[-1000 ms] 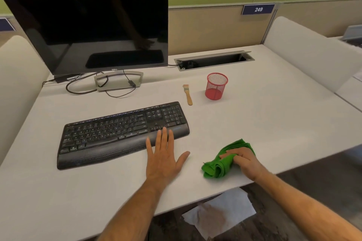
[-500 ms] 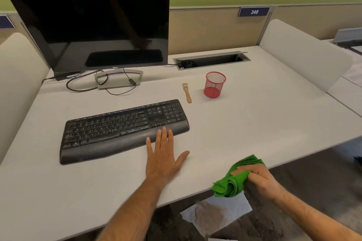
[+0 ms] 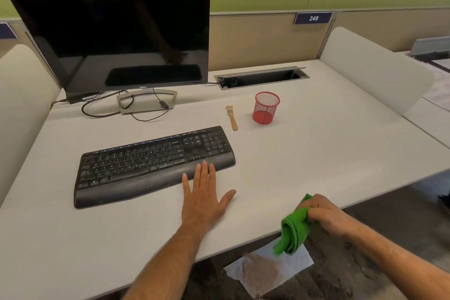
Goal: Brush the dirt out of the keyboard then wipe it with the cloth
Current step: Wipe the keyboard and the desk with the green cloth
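Keyboard first: the black curved-front plastic keyboard [image 3: 155, 163] lies long-axis left to right on the white bench [image 3: 316, 158], up and to the left of your right hand [image 3: 326, 214], which clutches the bunched green cloth [image 3: 292, 234] past the bench's near edge. Your left hand [image 3: 203, 198] lies spread flat, fingertips on the palm rest, so it is nearer.

Bright, even overhead light; soft weak shadows under red mesh pen cup [image 3: 266, 108]; faint reflections on black glossy monitor screen [image 3: 117, 39]; wide-angle bending at edges; crumpled green cloth [image 3: 292, 229] slightly motion-blurred
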The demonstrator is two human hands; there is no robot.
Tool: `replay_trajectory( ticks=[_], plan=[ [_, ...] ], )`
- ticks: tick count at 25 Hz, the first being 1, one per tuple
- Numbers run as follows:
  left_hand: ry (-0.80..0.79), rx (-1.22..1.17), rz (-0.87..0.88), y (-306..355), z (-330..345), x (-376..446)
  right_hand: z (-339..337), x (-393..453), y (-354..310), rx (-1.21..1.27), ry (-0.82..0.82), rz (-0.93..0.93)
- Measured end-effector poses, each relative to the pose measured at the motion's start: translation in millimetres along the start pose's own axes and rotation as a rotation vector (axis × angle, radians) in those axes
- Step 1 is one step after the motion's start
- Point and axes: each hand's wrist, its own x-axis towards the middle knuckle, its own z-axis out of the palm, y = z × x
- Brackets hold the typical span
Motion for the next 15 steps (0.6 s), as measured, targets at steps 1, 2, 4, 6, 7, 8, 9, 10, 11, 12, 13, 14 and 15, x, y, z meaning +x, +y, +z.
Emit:
replay_trajectory(
  ticks=[1, 2, 4, 6, 7, 8, 9, 10, 11, 12, 13, 14, 15],
  plan=[
    [-0.001, 0.002, 0.001, 0.5, -0.7, 0.2, -1.3, 3.8, -10.8, 0.056, 0.049, 0.017],
    [-0.002, 0.005, 0.002, 0.7, -0.3, 0.2, -2.1, 8.6, -21.2, 0.101, 0.113, 0.031],
    [-0.006, 0.015, 0.003, 1.0, -1.1, -0.3, -1.3, 21.8, -37.7, 0.068, 0.212, 0.004],
    [-0.004, 0.017, 0.004, 0.6, -2.0, -0.6, 4.7, 35.3, -48.8, -0.084, 0.219, -0.064],
    [-0.007, 0.021, 0.004, 0.6, -2.9, -1.2, 10.2, 41.0, -51.1, -0.158, 0.188, -0.089],
    [-0.011, 0.032, 0.006, 0.5, -2.5, -1.3, 16.7, 45.7, -52.3, -0.221, 0.138, -0.105],
    [-0.013, 0.042, 0.006, 0.8, -1.9, -1.3, 24.2, 49.2, -51.4, -0.265, 0.075, -0.114],
    [-0.014, 0.043, 0.002, 0.9, -1.4, -1.3, 32.4, 51.6, -49.2, -0.294, 0.007, -0.124],
    [-0.010, 0.034, -0.004, 1.3, -1.5, -1.1, 39.5, 52.5, -47.5, -0.318, -0.048, -0.132],
    [-0.005, 0.023, -0.007, 1.4, -0.4, -0.9, 44.1, 52.0, -44.0, -0.331, -0.075, -0.138],
    [-0.001, 0.019, -0.008, 1.5, -0.2, -0.7, 45.7, 50.2, -41.1, -0.327, -0.076, -0.147],
    [0.001, 0.018, -0.008, 1.3, 0.4, -0.5, 44.9, 47.2, -38.9, -0.311, -0.071, -0.146],
    [0.001, 0.017, -0.008, 1.2, 1.0, -0.4, 42.3, 44.0, -35.4, -0.299, -0.069, -0.133]
  ],
)
